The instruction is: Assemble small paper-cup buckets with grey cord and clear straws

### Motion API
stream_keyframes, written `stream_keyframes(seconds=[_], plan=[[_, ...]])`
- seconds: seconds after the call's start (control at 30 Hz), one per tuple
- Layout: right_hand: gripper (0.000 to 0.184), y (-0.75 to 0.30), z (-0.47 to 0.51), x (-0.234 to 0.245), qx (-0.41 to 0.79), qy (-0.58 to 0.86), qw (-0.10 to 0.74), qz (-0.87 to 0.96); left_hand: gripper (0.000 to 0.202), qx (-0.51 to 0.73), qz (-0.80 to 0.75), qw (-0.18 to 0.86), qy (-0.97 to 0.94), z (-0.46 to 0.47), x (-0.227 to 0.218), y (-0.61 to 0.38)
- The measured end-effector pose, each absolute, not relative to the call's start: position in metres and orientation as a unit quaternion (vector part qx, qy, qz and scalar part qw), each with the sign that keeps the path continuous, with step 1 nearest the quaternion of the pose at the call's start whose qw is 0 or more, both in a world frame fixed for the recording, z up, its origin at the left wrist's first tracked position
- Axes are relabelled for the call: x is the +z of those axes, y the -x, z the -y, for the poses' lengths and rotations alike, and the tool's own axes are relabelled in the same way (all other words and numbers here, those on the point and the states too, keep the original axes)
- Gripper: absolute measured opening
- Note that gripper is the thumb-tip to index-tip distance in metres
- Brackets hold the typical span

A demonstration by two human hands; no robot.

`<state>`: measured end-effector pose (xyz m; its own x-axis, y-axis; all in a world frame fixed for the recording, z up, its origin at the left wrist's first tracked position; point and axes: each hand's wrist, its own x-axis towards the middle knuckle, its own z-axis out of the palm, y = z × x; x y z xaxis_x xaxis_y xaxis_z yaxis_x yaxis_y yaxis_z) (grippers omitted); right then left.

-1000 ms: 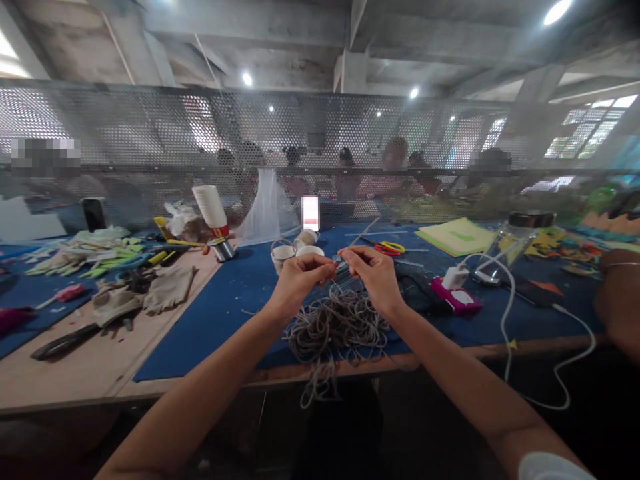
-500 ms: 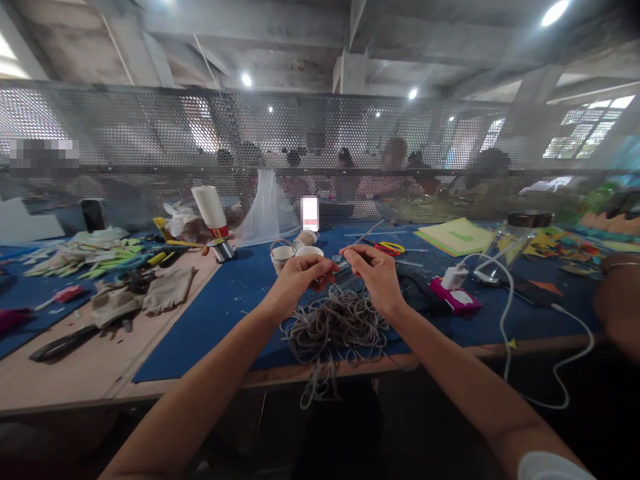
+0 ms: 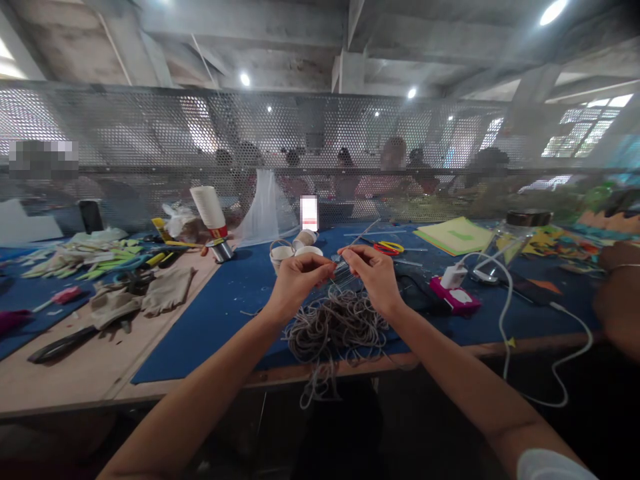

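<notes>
While the left hand (image 3: 303, 280) and the right hand (image 3: 373, 275) are held near each other above the blue surface (image 3: 210, 333), each grip is closed, with the thumb pressed to the forefinger. What is pinched there is too small to be told with certainty. Just below the hands, a tangled heap of grey cord (image 3: 336, 327) is laid, and some loops are hung over the near edge. Behind the left hand, white cups (image 3: 279, 255) can be seen.

Counted: two bare hands (image 3: 299, 277), one tangled grey cord heap (image 3: 335, 327). One magenta rectangular block (image 3: 456, 299), one clear dark-lidded jar (image 3: 515, 241), one white paper-cup stack (image 3: 208, 208).
</notes>
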<state>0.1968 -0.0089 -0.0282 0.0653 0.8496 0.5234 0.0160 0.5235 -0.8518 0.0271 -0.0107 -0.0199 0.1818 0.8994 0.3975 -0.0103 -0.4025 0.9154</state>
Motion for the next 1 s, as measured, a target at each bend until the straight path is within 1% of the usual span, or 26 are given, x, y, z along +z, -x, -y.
stream_keyframes(seconds=[0.1, 0.23, 0.3, 0.37, 0.5, 0.6, 0.67, 0.77, 1.0], plan=[[0.025, -0.197, 0.009, -0.028, 0.332, 0.357, 0.636, 0.598, 0.014, 0.550, -0.354, 0.389, -0.649, 0.014, -0.022, -0.029], [0.023, -0.196, 0.010, -0.027, 0.331, 0.349, 0.640, 0.600, 0.015, 0.581, -0.368, 0.278, -0.671, 0.019, -0.025, -0.033], [0.022, -0.196, 0.010, -0.027, 0.330, 0.342, 0.644, 0.600, 0.016, 0.579, -0.374, 0.258, -0.677, 0.020, -0.025, -0.034], [0.022, -0.197, 0.010, -0.027, 0.328, 0.340, 0.646, 0.599, 0.019, 0.562, -0.368, 0.307, -0.674, 0.019, -0.023, -0.033], [0.022, -0.197, 0.010, -0.026, 0.328, 0.340, 0.647, 0.598, 0.023, 0.504, -0.332, 0.462, -0.650, 0.016, -0.016, -0.028], [0.023, -0.197, 0.010, -0.026, 0.327, 0.344, 0.645, 0.598, 0.023, 0.493, -0.324, 0.509, -0.627, 0.014, -0.014, -0.025], [0.024, -0.196, 0.010, -0.026, 0.326, 0.350, 0.644, 0.597, 0.021, 0.505, -0.323, 0.510, -0.616, 0.013, -0.015, -0.026], [0.024, -0.196, 0.011, -0.026, 0.329, 0.354, 0.641, 0.597, 0.018, 0.534, -0.324, 0.486, -0.611, 0.013, -0.017, -0.028], [0.022, -0.197, 0.011, -0.026, 0.338, 0.338, 0.647, 0.593, 0.015, 0.572, -0.344, 0.368, -0.647, 0.017, -0.022, -0.031]])
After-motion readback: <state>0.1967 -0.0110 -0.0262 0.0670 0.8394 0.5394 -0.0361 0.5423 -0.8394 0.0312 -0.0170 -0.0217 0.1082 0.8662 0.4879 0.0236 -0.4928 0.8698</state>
